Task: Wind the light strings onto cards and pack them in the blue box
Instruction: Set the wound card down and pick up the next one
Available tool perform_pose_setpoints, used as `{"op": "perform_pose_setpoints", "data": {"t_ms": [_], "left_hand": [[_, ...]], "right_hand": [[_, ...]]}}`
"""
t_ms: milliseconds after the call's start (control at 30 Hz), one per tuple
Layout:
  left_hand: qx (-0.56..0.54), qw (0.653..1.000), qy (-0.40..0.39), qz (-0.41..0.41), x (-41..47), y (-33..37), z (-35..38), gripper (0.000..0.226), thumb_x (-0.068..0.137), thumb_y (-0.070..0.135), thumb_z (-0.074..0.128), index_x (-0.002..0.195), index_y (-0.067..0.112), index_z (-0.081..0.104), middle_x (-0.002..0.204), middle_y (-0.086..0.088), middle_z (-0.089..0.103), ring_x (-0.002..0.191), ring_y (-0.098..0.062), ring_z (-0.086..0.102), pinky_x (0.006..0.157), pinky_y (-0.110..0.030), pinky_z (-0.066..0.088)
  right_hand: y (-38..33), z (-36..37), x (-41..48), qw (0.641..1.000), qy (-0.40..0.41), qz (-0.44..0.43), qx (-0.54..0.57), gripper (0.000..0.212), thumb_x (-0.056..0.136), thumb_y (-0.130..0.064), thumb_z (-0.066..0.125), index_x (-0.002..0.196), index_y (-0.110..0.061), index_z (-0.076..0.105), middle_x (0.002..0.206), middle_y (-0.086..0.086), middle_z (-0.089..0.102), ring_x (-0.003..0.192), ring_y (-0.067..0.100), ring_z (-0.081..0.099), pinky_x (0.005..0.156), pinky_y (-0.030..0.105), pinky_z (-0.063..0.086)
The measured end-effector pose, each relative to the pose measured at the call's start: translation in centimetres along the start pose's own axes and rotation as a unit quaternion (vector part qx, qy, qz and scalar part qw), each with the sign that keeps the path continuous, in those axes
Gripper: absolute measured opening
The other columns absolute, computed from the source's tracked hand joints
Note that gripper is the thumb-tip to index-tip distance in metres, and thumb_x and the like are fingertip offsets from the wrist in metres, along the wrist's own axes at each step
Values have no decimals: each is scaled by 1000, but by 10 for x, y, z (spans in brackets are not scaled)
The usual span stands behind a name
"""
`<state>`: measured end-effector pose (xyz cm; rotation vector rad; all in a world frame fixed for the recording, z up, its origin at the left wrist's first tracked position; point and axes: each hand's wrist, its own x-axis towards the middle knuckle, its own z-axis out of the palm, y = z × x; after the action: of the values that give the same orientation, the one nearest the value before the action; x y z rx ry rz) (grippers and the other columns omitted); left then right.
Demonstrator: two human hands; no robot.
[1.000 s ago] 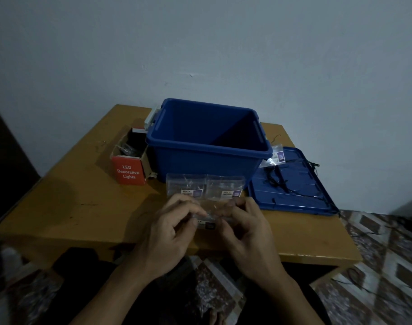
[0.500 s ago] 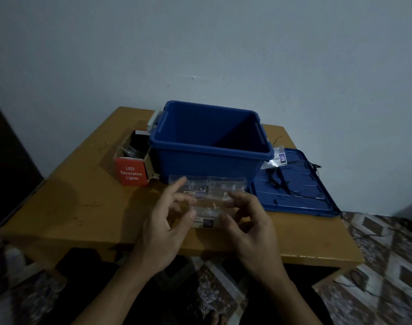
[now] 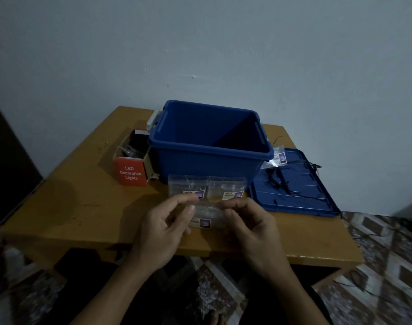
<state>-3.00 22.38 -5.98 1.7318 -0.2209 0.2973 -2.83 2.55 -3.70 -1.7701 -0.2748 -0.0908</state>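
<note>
Packet (image 3: 207,216) pinched over the worktop (image 3: 83,207).
Left hand (image 3: 162,228) and right hand (image 3: 254,231) grip its top corners, blue box (image 3: 209,165) just beyond.

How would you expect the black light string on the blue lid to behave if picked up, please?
The black light string is probably floppy: it lies in loose, tangled loops on the blue lid. It looks thin, so likely light. A strand trails past the lid's edge, so it may snag when lifted.

The red carton (image 3: 130,172) reads "LED Decorative Lights"; packet labels seem illegible.
</note>
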Motion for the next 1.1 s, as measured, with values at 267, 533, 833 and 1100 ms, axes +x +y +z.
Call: {"op": "perform_pose_setpoints", "data": {"t_ms": [267,533,833,1100], "left_hand": [[-22,999,30,-1,3,0,3,21,93,29,60,109,24,72,68,6,68,53,-11,61,51,-19,46],[-49,998,25,-22,6,4,0,19,88,28,68,103,19,74,77,7,71,53,-15,61,49,-21,46],[-51,994,10,-95,14,5,2,7,89,22,71,95,21,74,79,3,70,54,-9,59,49,-19,44],[-87,991,13,-100,15,6,0,20,81,30,65,86,13,75,53,-6,54,49,-16,52,46,-24,41]], "right_hand": [[2,4,0,999,27,-24,-8,11,97,-27,61,98,-24,71,81,-4,68,73,13,63,64,25,51],[0,7,2,1000,20,-23,5,13,98,-13,62,94,-25,68,87,2,67,69,21,59,59,31,49],[-1,15,6,999,35,1,14,9,99,-16,60,90,-18,60,80,1,61,68,14,56,61,28,47],[1,13,11,997,26,69,30,11,97,-13,60,87,-16,63,73,-3,59,68,16,55,63,31,43]]}}
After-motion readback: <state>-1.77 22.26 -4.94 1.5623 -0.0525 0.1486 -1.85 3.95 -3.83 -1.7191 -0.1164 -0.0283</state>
